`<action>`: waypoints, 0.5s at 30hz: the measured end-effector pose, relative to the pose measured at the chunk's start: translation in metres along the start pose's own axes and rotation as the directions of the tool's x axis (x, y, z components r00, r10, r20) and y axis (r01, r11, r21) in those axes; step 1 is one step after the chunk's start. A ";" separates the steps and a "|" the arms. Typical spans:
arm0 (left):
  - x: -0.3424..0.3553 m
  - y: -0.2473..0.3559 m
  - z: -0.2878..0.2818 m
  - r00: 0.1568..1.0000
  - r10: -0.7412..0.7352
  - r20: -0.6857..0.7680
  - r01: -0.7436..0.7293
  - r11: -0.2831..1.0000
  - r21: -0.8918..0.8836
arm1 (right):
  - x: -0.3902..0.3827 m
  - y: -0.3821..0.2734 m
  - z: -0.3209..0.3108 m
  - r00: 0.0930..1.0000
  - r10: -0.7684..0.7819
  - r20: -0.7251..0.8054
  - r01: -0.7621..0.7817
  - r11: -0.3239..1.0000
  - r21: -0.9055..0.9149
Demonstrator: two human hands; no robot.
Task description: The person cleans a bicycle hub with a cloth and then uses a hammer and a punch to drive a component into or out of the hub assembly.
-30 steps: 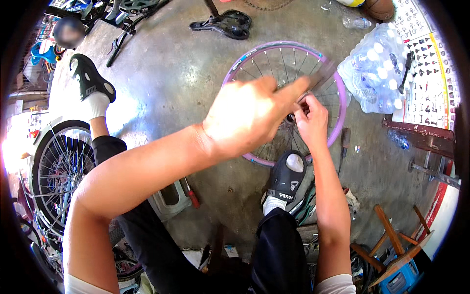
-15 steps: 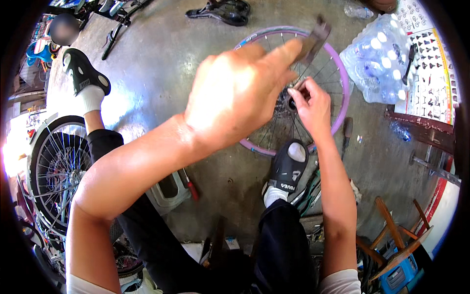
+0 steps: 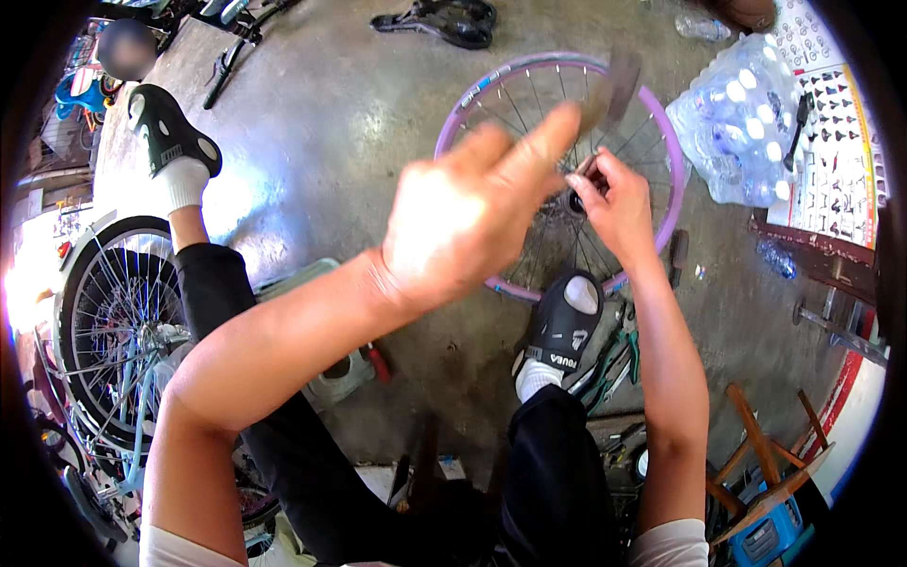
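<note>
Left hand (image 3: 472, 213), in the head view, is found clenched around a hammer (image 3: 621, 87); the tool's head is blurred and is seen against the far part of the wheel, while its handle is mostly hidden by the hand. By the right hand (image 3: 619, 203), a small dark piece (image 3: 589, 170) is pinched between thumb and fingers beside the hub (image 3: 574, 201); its exact shape and any contact with the hub cannot be told. The purple-rimmed wheel (image 3: 676, 180) is laid flat on the concrete floor (image 3: 453, 378), ahead of the person's right shoe (image 3: 567, 321), by which the near rim is partly covered. Green-handled pliers (image 3: 624, 354) are noted just right of that shoe. A black saddle (image 3: 453, 21) is placed beyond the wheel, and wrapped water bottles (image 3: 737, 123) are stacked to its right.
</note>
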State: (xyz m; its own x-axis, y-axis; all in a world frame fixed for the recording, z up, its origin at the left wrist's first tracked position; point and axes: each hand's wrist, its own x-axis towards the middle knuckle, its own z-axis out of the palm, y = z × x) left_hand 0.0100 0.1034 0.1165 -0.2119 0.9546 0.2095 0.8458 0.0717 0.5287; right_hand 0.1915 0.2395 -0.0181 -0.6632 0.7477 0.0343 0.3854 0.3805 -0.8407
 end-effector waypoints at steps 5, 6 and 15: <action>0.003 -0.005 -0.003 0.997 0.026 -0.078 -0.026 1.000 -0.004 | 0.002 0.001 -0.001 0.999 -0.035 0.018 0.036 0.998 -0.046; 0.003 -0.007 -0.004 0.985 0.040 -0.169 -0.042 0.999 -0.007 | 0.002 0.001 -0.002 0.999 -0.021 0.044 0.022 1.000 -0.018; -0.005 -0.005 -0.003 0.999 -0.049 0.025 0.050 0.998 -0.043 | 0.003 0.005 -0.005 0.993 -0.048 0.111 0.055 0.997 -0.057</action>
State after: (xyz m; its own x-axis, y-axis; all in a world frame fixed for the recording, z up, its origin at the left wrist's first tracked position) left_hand 0.0056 0.0971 0.1159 -0.2407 0.9568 0.1631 0.8121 0.1065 0.5738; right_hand 0.1942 0.2466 -0.0196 -0.7483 0.6632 0.0146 0.3843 0.4514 -0.8053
